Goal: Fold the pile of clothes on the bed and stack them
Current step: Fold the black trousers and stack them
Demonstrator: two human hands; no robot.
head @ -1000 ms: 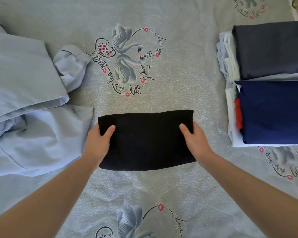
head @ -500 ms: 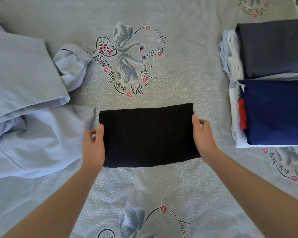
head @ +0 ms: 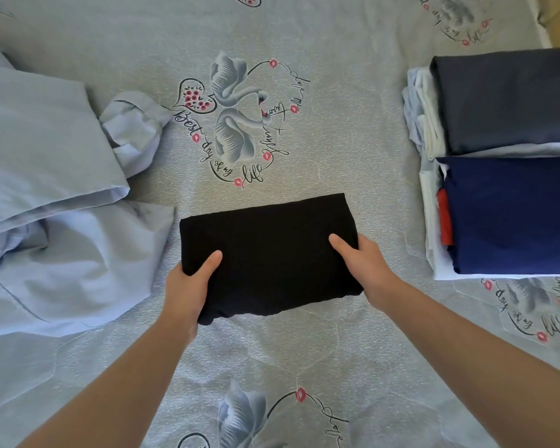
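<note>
Bed [head: 353, 367] with swan-print sheet; unfolded light blue clothes [head: 52, 195] at left, folded stacks [head: 511, 163] at right. Folded black garment [head: 269, 253] mid-bed; your left hand [head: 188, 289] and right hand [head: 366, 266] grip its two ends, thumbs on top.

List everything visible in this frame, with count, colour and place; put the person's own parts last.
black garment: 1, black, folded, centre of the bed, gripped at both ends
blue clothes: a loose unfolded heap, light blue, left side; count unclear
far stack: 1, dark grey piece on top, pale pieces beneath, upper right
near stack: 1, navy piece on top, red and white layers at its left edge, right side
bedsheet: 1, grey with swan and heart prints, under everything
left hand: 1, grips the garment's left end
right hand: 1, grips the garment's right end
</note>
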